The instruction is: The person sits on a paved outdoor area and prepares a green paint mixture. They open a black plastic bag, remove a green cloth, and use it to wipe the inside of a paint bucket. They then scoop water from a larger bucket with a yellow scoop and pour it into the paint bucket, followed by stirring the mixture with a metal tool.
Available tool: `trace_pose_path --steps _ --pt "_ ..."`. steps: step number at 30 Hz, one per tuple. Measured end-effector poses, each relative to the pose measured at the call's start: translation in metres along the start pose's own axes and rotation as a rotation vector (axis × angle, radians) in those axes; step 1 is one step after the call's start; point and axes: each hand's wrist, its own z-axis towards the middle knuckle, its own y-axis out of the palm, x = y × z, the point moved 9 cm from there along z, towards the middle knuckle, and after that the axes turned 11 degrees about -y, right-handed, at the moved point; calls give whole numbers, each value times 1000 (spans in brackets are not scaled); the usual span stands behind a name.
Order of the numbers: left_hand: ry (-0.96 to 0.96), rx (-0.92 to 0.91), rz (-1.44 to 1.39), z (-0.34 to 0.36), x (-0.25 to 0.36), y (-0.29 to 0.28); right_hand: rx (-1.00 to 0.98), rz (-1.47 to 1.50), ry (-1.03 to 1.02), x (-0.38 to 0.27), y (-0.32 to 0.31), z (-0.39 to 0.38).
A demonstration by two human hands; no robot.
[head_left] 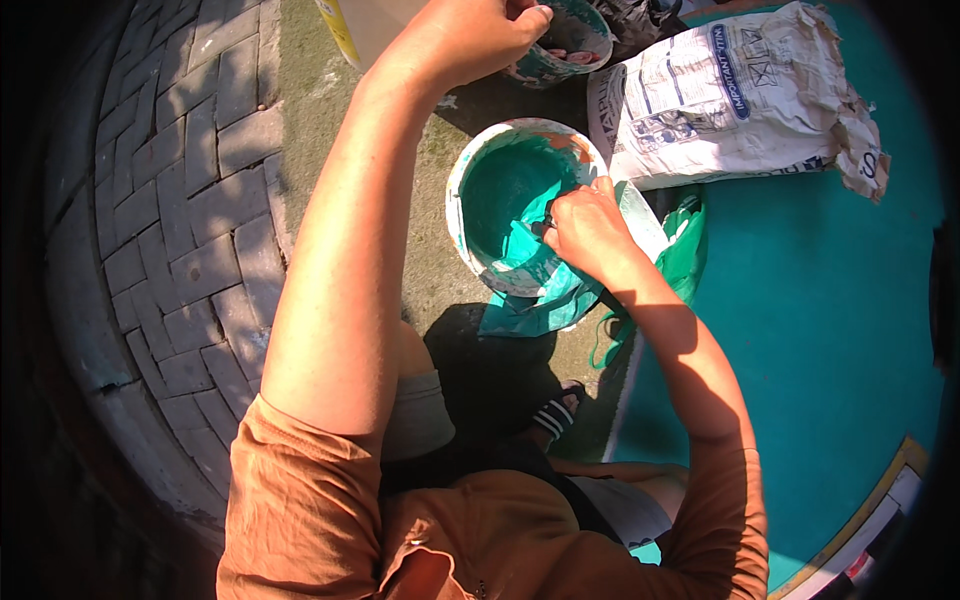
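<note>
My right hand (588,228) is closed at the near right rim of a round white bucket (456,215), its inside coated with green. A short dark piece (544,222), perhaps a handle, shows in its grip; whatever it belongs to is mostly hidden. Teal sheet material (540,312), cloth or plastic, lies inside the bucket and hangs over its near rim. Stretched far forward, my left hand (485,38) has its fingers curled beside a smaller green-smeared bucket (598,38) with reddish pieces in it. Anything between those fingers is hidden.
A crumpled white paper sack (690,95) lies to the right on a teal board (800,290). Between bucket and board is a green bag (684,250). Grey paving bricks (190,210) cover the ground at left. My sandalled foot (565,400) is below the bucket.
</note>
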Motion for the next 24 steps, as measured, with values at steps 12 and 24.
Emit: trace_pose_path --steps 12,24 --pt "20 9 34 5 -13 6 273 62 225 27 -11 7" --pt "-49 -18 -25 3 -15 10 329 -61 218 22 -16 -1"
